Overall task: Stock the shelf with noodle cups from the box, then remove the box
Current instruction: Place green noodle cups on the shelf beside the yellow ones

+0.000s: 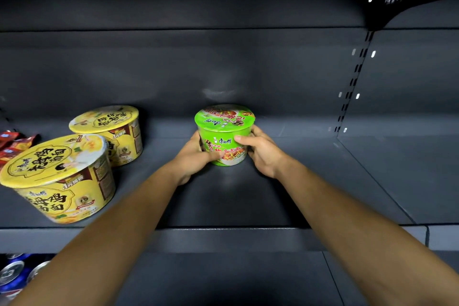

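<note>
A green noodle cup (224,131) stands upright near the back of the dark grey shelf (323,181). My left hand (196,156) grips its left side, thumb across the lower front. My right hand (260,151) grips its right side, thumb on the front label. Two yellow noodle cups stand at the left: one near the front edge (59,176), one behind it (111,131). The box is not in view.
Red snack packets (15,141) lie at the far left of the shelf. Blue drink cans (15,278) stand on the lower shelf at bottom left. A slotted upright (352,82) divides the back panel at the right, with another shelf bay beyond it.
</note>
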